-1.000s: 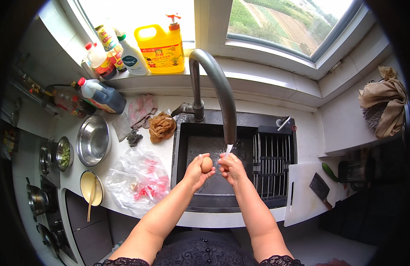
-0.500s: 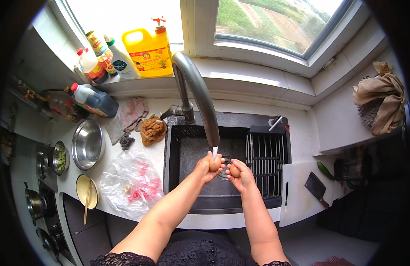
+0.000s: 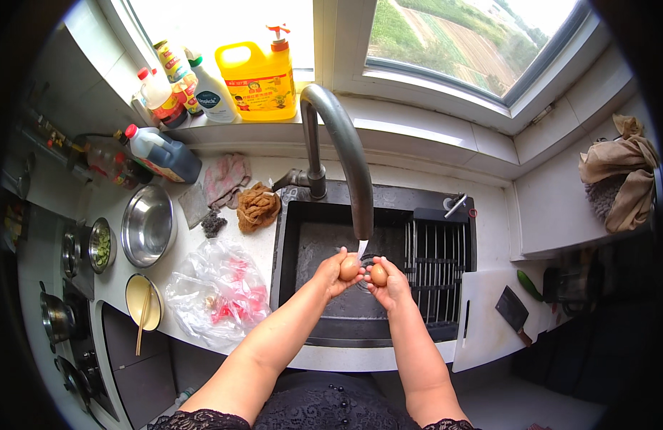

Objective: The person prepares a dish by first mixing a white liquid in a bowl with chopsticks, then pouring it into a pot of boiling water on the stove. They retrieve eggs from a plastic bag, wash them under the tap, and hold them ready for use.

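Over the dark sink [image 3: 346, 332] I hold one brown egg in each hand. My left hand [image 3: 333, 276] is closed round an egg [image 3: 350, 268], its upper face showing. A second egg [image 3: 379, 275] sits in the curled fingers of my right hand [image 3: 393, 289]. The two hands are close together, fingertips nearly meeting. A thin stream of water runs from the curved faucet [image 3: 354, 165] just above them, falling between the two eggs. Behind the hands, part of the drain is hidden.
Right of the hands a black drying rack [image 3: 435, 265] spans the sink; beyond it a white cutting board [image 3: 482, 315] carries a cleaver [image 3: 512, 309] and a green pepper [image 3: 529, 285]. Leftward are a plastic bag [image 3: 216, 294], a steel basin [image 3: 149, 226] and a bowl with chopsticks [image 3: 144, 302].
The view has shifted slightly, so the counter and faucet appear farther right. The left egg is now beside the water stream rather than under it. Both eggs stay in my hands.
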The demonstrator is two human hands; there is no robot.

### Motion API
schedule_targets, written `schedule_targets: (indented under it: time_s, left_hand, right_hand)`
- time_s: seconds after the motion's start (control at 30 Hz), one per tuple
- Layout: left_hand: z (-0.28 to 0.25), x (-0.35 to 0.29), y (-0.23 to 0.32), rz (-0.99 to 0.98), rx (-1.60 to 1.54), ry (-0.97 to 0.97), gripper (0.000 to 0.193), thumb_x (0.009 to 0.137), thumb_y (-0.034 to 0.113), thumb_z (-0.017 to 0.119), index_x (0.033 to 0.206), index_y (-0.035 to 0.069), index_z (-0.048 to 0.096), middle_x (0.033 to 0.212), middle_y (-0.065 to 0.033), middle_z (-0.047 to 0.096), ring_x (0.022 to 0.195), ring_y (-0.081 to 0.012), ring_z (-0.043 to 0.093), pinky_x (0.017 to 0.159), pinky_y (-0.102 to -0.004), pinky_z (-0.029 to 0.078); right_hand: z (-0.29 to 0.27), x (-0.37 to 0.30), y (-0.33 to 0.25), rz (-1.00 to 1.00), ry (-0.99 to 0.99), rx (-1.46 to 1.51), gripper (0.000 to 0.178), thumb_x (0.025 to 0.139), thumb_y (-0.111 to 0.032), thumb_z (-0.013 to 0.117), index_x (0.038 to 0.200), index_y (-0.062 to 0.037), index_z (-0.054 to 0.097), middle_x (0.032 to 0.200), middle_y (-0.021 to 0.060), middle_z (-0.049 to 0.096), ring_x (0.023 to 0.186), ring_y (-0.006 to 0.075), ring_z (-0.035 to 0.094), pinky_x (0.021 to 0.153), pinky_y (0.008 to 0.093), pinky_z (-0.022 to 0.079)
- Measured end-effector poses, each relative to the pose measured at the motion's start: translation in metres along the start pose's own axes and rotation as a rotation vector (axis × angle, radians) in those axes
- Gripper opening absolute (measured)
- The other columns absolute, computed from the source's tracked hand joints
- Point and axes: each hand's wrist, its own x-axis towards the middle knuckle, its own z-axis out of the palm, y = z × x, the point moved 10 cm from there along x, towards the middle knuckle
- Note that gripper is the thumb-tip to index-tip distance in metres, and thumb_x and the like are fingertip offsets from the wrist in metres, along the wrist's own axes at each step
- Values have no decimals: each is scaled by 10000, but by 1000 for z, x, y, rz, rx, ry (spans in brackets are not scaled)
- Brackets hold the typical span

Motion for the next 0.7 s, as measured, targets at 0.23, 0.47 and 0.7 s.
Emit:
schedule_targets:
  time_s: [0.23,0.47,0.7]
  left_hand:
    - [-3,12,0,19,164,-34,235,911,341,598,906,110,554,738,-27,590,530,-128,553,465,-232,492]
    - [-38,-19,57,265,31,80,305,982,355,473,1073,79,564,915,-84,606,781,-232,634,656,-333,557]
    - [-18,-25,52,342,164,50,359,803,49,701,1104,96,512,783,-14,579,636,-118,574,566,-273,492]
  right_hand:
    - [12,-6,-6,-113,12,-24,239,884,-199,631,1082,-80,569,865,61,624,654,168,608,503,262,469]
    - [75,16,31,189,-102,-20,242,874,-260,646,1034,-106,551,801,63,624,576,143,555,452,237,440]
    - [63,10,11,-6,-131,-225,211,863,-236,590,1000,-83,541,761,53,604,545,126,549,416,210,399]
